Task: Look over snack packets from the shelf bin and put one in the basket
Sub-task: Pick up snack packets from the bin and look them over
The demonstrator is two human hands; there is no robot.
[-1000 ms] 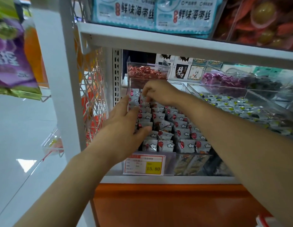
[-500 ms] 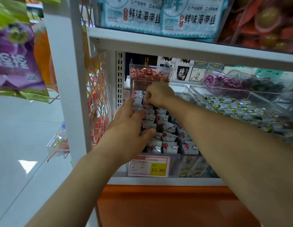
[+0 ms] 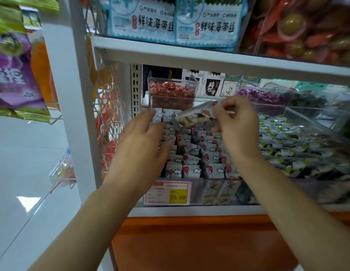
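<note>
A clear shelf bin (image 3: 197, 190) holds rows of small white snack packets (image 3: 191, 169) with red dots and cloud prints. My right hand (image 3: 236, 126) pinches one long snack packet (image 3: 195, 115) by its end and holds it lifted above the bin, lying almost level and pointing left. My left hand (image 3: 142, 145) hovers over the bin's left side with fingers spread and holds nothing. No basket is in view.
A yellow price tag (image 3: 168, 195) reads 15.80 on the bin front. Behind stands a clear box of red sweets (image 3: 171, 92). Right of the bin lies another bin of silver packets (image 3: 299, 145). The white shelf above (image 3: 209, 59) carries seaweed packs; a white upright post (image 3: 72, 94) stands left.
My right hand has come up out of the back of the bin with one packet pinched in its fingers. My left hand has stayed over the bin's left side.
</note>
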